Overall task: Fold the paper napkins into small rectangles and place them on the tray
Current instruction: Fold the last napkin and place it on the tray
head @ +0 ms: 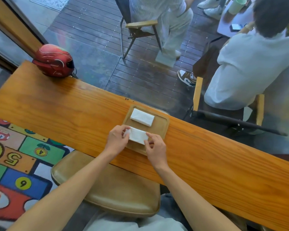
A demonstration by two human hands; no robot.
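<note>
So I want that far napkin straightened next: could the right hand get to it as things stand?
Probably yes. The far napkin lies uncovered on the tray, just beyond the right hand, nothing between them. But that hand pinches the near napkin and would have to let go.

The colourful game-board floor mat (15, 164) at the near left bears readable numbers: a large yellow 5, and 4 and 6 in yellow circles.

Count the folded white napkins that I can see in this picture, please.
2. One folded napkin lies at the tray's far end; the other napkin is at its near end, held by the left hand and right hand.
</note>
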